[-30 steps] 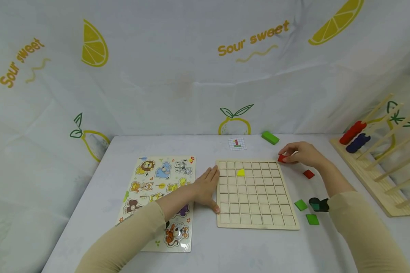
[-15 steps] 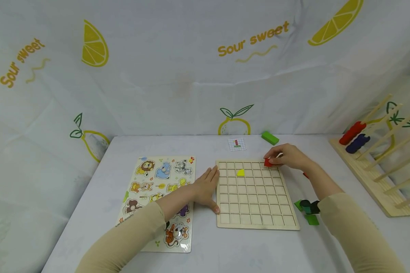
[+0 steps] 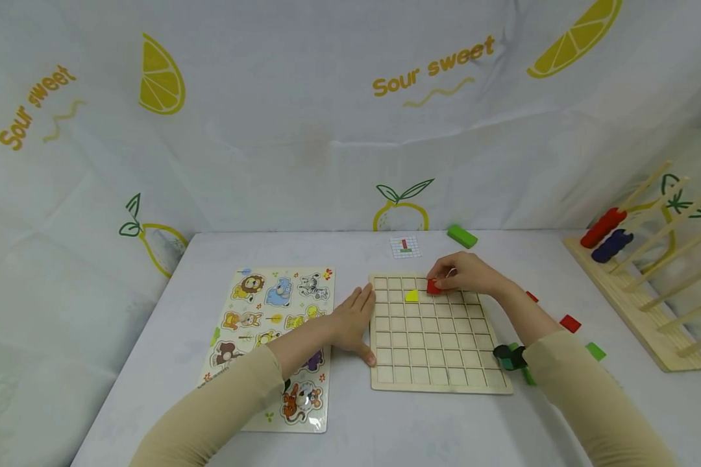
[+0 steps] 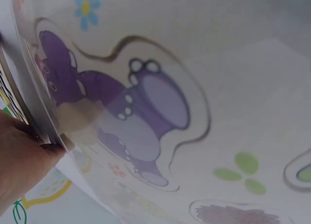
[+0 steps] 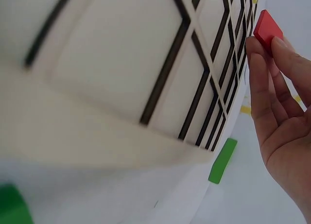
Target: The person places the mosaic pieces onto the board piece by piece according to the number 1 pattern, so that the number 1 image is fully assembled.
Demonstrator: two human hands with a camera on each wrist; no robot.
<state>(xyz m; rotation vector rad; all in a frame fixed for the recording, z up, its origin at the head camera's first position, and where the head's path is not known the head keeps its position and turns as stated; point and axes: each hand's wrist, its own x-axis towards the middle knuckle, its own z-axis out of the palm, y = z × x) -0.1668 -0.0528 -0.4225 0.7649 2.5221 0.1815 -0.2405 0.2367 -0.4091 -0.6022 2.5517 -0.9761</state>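
2 hands were at the wooden grid board [image 3: 438, 363]. Left hand [image 3: 353, 321] lay flat, fingers straight, against its left edge, beside the animal puzzle [image 3: 269, 337]. Right hand [image 3: 464, 275] pinched a red block [image 3: 434, 287] at its fingertips, just right of the yellow piece [image 3: 411, 296].

Two bare hands, long beige sleeves [image 3: 228, 402] to the wrists, dark wrist-worn camera [image 3: 509, 357] on right.

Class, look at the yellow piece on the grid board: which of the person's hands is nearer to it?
Right. The right hand, pinching a red block, is just right of the yellow piece; the left hand rests at the grid board's left edge, farther away.
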